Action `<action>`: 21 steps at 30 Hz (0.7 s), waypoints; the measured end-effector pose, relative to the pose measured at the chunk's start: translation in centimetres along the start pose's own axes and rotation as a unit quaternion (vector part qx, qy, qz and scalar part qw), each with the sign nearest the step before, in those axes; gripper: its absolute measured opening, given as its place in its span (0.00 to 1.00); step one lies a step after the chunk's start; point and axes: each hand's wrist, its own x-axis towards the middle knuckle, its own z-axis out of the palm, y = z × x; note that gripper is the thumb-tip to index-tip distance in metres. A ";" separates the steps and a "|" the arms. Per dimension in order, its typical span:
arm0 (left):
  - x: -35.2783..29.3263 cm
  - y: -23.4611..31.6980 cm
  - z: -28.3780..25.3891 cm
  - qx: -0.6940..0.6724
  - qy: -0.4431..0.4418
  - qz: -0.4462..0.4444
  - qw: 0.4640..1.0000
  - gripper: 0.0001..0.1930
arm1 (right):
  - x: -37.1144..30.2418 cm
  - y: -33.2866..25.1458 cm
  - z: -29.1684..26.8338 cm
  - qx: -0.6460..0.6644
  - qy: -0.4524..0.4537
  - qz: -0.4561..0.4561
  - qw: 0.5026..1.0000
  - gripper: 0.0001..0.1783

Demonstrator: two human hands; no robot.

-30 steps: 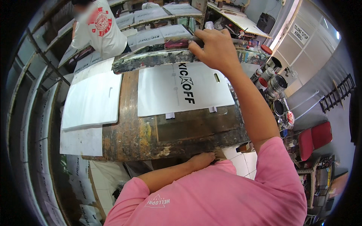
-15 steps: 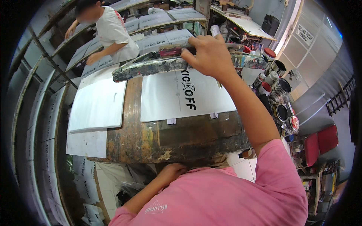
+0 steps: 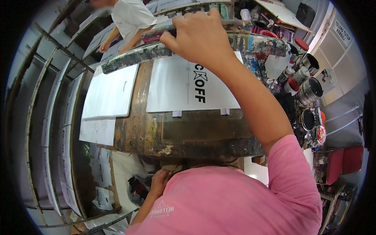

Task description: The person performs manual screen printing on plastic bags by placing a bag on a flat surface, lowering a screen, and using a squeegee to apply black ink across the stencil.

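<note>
My right hand [image 3: 201, 37] is closed over a paint-stained squeegee [image 3: 239, 26] above the far side of the table. Just under it runs the near bar of a paint-crusted printing frame [image 3: 135, 58], raised off the table. Below lies a white sheet [image 3: 168, 88] with black lettering, partly hidden by the frame and my right forearm. At its near edge show two small pale tabs [image 3: 177, 114]. My left hand [image 3: 159, 181] hangs low by my waist, against brown cloth. Its fingers look loosely extended, holding nothing visible.
A stack of white sheets [image 3: 111, 92] lies on the left of the stained wooden table [image 3: 203, 133]. Ink tins [image 3: 309, 90] crowd the right side, near a red chair [image 3: 338, 164]. Racks [image 3: 58, 129] stand at left. Another person [image 3: 135, 17] works at far left.
My left hand has moved left and down along my waist. My right hand still grips the squeegee, further left over the sheet. The whole view has shifted, raising the table in the picture.
</note>
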 end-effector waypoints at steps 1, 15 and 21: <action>-0.4 1.0 -0.5 0.002 -0.046 -0.054 0.997 0.10 | 0.0 0.0 0.0 -0.003 0.012 -0.003 1.000 0.28; 19.8 8.6 -10.3 0.115 0.208 0.063 0.969 0.33 | -0.5 -0.7 -0.7 0.018 -0.036 0.019 0.999 0.27; 25.6 4.4 -5.2 0.307 0.165 -0.006 0.937 0.52 | 1.2 -0.1 -0.8 0.007 -0.008 0.001 1.000 0.27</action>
